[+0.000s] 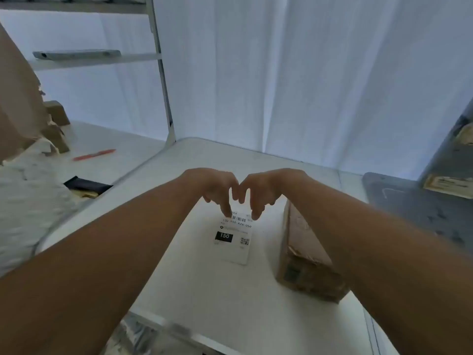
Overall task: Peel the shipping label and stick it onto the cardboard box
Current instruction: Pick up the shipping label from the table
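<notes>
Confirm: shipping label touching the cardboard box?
Apart. Head view shows the shipping label flat on the table, bare white tabletop separating it from the cardboard box.

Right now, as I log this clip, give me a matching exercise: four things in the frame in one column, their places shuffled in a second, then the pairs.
Things:
1. shipping label
2. cardboard box
3. orange pen
4. left hand

Places:
A. far left, on the neighbouring table
B. flat on the white table, between the forearms
C. fingertips on the label's far edge
D. under the right forearm

Pairs: 1-B, 2-D, 3-A, 4-C
</notes>
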